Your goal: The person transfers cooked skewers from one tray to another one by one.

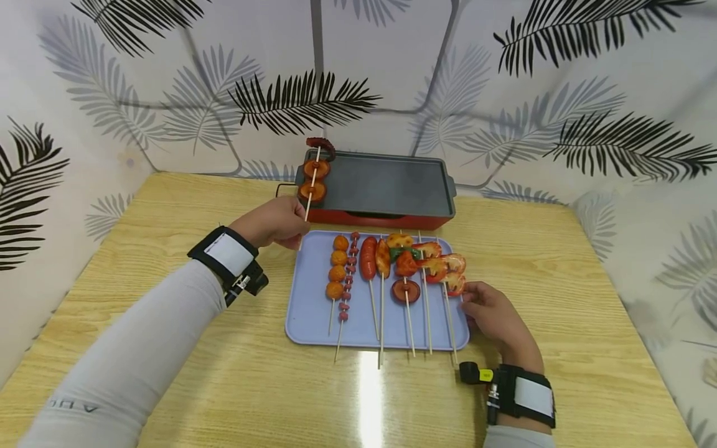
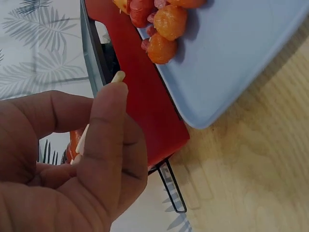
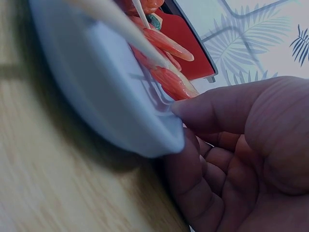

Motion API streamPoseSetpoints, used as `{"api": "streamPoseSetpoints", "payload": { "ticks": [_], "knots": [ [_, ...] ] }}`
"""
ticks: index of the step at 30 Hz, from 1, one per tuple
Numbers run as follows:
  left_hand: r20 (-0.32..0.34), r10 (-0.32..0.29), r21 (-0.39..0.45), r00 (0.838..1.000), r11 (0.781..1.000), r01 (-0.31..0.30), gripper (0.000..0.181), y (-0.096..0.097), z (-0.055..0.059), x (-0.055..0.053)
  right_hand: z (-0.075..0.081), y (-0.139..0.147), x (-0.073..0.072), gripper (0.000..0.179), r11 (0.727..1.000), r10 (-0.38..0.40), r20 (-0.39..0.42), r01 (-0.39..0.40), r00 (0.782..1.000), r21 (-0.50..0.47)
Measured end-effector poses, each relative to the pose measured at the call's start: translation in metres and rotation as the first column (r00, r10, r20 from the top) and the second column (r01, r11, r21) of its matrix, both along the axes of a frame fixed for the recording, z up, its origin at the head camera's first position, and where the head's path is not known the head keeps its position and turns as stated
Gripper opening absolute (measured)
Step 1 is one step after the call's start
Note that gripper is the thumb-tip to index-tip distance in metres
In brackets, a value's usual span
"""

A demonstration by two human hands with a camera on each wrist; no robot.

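Note:
My left hand (image 1: 277,222) pinches the stick of a skewer (image 1: 317,168) that carries two round brown slices and a dark red curled piece at the tip. The skewer overlaps the left end of a grill pan (image 1: 392,183); whether it touches the pan I cannot tell. In the left wrist view the stick's blunt end (image 2: 119,76) pokes out past the fingertips. My right hand (image 1: 495,314) grips the right rim of a pale blue tray (image 1: 308,314), thumb on top and fingers below, as the right wrist view shows on the tray edge (image 3: 166,142).
Several skewers lie side by side on the tray: orange balls (image 1: 337,258), small pink pieces (image 1: 347,286), a sausage (image 1: 368,258), mixed pieces (image 1: 406,264) and red pepper-like slices (image 1: 434,270). The grill's red base stands just behind the tray. Behind it hangs a leaf-patterned cloth (image 1: 370,81).

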State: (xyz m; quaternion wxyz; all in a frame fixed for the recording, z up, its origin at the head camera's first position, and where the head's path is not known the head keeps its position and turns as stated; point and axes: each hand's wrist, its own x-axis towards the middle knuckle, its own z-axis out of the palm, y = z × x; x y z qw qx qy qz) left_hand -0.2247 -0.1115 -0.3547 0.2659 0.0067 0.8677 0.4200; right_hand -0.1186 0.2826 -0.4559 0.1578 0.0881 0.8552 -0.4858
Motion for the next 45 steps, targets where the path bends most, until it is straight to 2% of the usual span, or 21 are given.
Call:
{"api": "streamPoseSetpoints", "payload": {
  "ticks": [5,7,12,14,21,31,34,39,45],
  "knots": [
    [-0.003,0.006,0.059,1.000,0.998,-0.006,0.009,-0.007,-0.006,0.007,0.000,0.000,-0.001,0.038,1.000,0.000,0.000,0.000,1.000,0.001],
    [0.003,0.028,0.099,1.000,0.995,-0.028,0.009,-0.008,-0.007,0.009,0.000,0.000,-0.001,0.038,1.000,-0.002,-0.003,0.002,1.000,-0.001],
    [0.033,0.089,0.204,0.995,0.974,-0.094,0.009,-0.009,-0.011,0.017,0.001,0.000,0.000,0.038,1.000,-0.004,-0.006,0.004,1.000,-0.002],
    [0.047,0.095,0.239,0.994,0.965,-0.104,0.010,-0.009,-0.013,0.023,0.002,0.000,0.000,0.038,1.000,-0.002,-0.004,0.002,1.000,-0.006],
    [0.046,0.081,0.306,0.996,0.948,-0.091,0.015,-0.011,-0.020,0.042,0.001,0.000,-0.001,0.039,1.000,0.000,0.001,0.000,1.000,0.005],
    [-0.032,0.079,0.297,0.996,0.953,-0.066,0.013,-0.012,-0.027,0.070,0.002,-0.001,-0.001,0.038,1.000,-0.004,0.035,0.004,0.999,-0.010],
    [-0.077,0.069,0.244,0.995,0.969,-0.049,0.011,-0.011,-0.028,0.079,0.002,-0.001,-0.001,0.038,1.000,0.004,0.028,-0.003,1.000,-0.009],
    [-0.172,0.027,0.106,0.985,0.994,-0.009,0.009,-0.008,-0.030,0.093,0.001,0.000,-0.001,0.039,1.000,0.010,0.019,-0.010,1.000,0.019],
    [-0.165,0.000,0.057,0.986,0.998,0.010,0.011,-0.008,-0.035,0.109,0.002,-0.001,-0.001,0.038,1.000,0.011,0.019,-0.011,1.000,0.014]
  ]
}}
